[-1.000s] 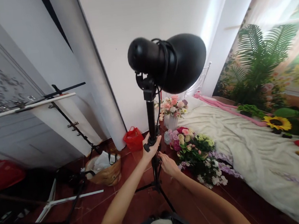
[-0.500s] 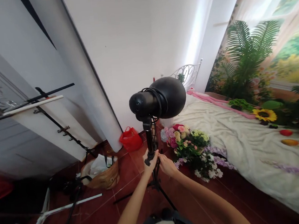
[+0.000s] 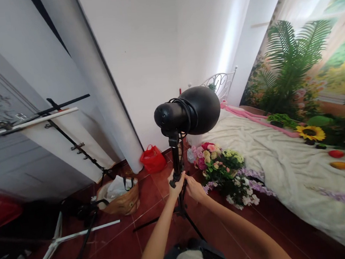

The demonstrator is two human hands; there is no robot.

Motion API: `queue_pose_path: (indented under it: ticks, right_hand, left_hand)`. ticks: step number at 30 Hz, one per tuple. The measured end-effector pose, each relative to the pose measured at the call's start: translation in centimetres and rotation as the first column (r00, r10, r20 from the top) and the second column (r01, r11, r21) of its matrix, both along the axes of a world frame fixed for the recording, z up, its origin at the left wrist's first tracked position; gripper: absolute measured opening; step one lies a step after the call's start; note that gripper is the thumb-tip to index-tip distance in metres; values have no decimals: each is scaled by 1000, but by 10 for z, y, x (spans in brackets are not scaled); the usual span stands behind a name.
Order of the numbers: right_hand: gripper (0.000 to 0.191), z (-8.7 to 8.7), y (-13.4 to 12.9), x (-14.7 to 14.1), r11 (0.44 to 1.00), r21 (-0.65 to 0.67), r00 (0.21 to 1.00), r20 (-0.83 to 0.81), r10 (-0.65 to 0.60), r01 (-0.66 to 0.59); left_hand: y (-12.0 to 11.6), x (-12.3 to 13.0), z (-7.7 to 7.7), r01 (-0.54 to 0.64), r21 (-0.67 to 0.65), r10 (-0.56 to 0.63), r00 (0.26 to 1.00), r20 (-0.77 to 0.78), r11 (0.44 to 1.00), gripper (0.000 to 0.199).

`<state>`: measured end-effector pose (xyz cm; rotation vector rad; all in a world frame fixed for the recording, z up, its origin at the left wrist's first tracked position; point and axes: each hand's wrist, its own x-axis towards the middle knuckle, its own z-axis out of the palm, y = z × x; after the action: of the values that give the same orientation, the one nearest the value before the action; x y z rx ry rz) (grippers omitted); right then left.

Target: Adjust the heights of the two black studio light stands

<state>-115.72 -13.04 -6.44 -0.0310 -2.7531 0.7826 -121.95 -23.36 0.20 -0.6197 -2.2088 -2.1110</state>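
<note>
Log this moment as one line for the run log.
left hand: gripping stand pole | right hand: on pole beside left | lamp: atop stand, upright | flowers: on floor, right of stand

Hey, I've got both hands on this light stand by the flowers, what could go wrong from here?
The black lamp head is bulky atop a thin pole; if the left hand or right hand loosens its grip, it may drop or tip. It could fall toward the flower bouquet close beside it. The cable hanging along the pole might snag your fingers.
</note>
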Motion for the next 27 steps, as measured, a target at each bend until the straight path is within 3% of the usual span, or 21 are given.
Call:
queue_pose_path:
  ticks: [4,11,14,23,27]
  right_hand:
    - [47,3,-1,3,1000,8,1000,24,-9,9]
    - [39,8,13,18,997,-58,998,37,56,-53]
    - [36,5,14,20,998,-63,999,33,3,-1]
    - [52,1,0,-1,974,32,973,46,-224,223]
    - [52,9,-6,-10,940,136,921,198,-336,313]
  left_hand:
    - [-1,3,2,-45,6,45,998,-37,999,26]
    - [-5,13,10,13,30,-12,999,-46,999,26]
    - [-6,16,12,7,55,-5,999,-42,998,24]
    - [-7,16,15,22,58,-20,999,-34,998,25]
    - [-4,16,13,-22,57,22,1000,-8,998,28]
